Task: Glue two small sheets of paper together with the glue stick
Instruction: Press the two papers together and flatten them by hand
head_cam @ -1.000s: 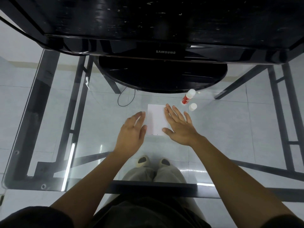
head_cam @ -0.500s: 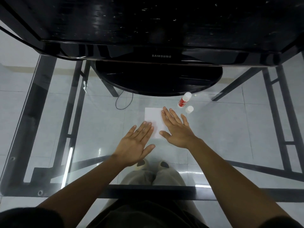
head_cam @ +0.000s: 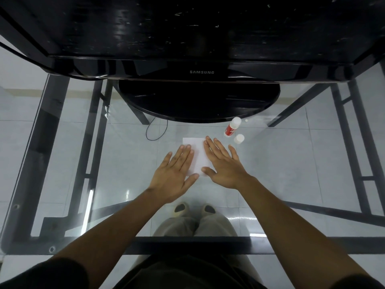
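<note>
Left hand (head_cam: 174, 175) and right hand (head_cam: 224, 167) flat on white paper (head_cam: 199, 155), fingers straight, gripping nothing, glue stick (head_cam: 232, 127) and its cap (head_cam: 239, 139) just beyond right fingers, glass worktop (head_cam: 116, 163)

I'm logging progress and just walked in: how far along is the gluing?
Seemingly done: spreading the glue, since the glue stick lies aside, its cap off beside it. In hand: left hand and right hand press flat on the paper, which shows as one white sheet, so the two are probably stacked. Left: lift the hands, recap the stick.
</note>
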The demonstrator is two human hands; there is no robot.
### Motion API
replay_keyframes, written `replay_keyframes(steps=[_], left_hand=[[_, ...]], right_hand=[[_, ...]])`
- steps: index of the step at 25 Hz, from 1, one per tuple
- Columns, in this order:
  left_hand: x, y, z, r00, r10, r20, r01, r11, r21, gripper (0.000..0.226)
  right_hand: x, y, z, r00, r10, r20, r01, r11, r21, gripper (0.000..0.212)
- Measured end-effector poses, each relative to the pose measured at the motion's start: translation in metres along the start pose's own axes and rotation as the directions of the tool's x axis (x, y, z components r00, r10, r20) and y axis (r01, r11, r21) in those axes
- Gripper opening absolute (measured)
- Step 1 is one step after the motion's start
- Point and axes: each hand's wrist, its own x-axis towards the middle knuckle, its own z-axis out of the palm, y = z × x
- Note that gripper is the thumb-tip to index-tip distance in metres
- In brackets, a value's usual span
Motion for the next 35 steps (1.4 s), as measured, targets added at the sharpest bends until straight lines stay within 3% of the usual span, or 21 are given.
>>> replay_keyframes(steps=[7, 12, 16, 23, 28, 35], left_hand=[[0.025, -0.009, -0.002, 0.987, -0.159, -0.024, 0.158, 0.987, -0.022, 0.073], [0.025, 0.001, 0.002, 0.997, -0.072, -0.018, 0.072, 0.997, -0.024, 0.057], [0.03, -0.015, -0.003, 0.989, -0.137, -0.054, 0.137, 0.99, -0.018, 0.052], [0.015, -0.004, 0.01, 0.986, -0.145, -0.079, 0.14, 0.988, -0.068, 0.054], [0.016, -0.003, 0.012, 0.985, -0.155, -0.079, 0.148, 0.985, -0.087, 0.057], [0.015, -0.004, 0.012, 0.986, -0.148, -0.078, 0.14, 0.985, -0.099, 0.058]], right_hand=[[0.0, 0.0, 0.001, 1.0, -0.008, -0.011, 0.008, 1.0, -0.003, 0.075], [-0.001, 0.0, 0.0, 1.0, -0.01, -0.006, 0.01, 1.0, 0.002, 0.075], [-0.001, 0.0, -0.001, 1.0, -0.008, -0.006, 0.008, 1.0, -0.008, 0.076], [-0.001, -0.001, 0.001, 1.0, 0.004, -0.022, -0.005, 1.0, -0.027, 0.074], [-0.016, -0.033, 0.017, 0.976, 0.099, -0.196, -0.107, 0.994, -0.033, 0.061], [-0.03, -0.042, 0.037, 0.97, 0.17, -0.176, -0.188, 0.978, -0.094, 0.059]])
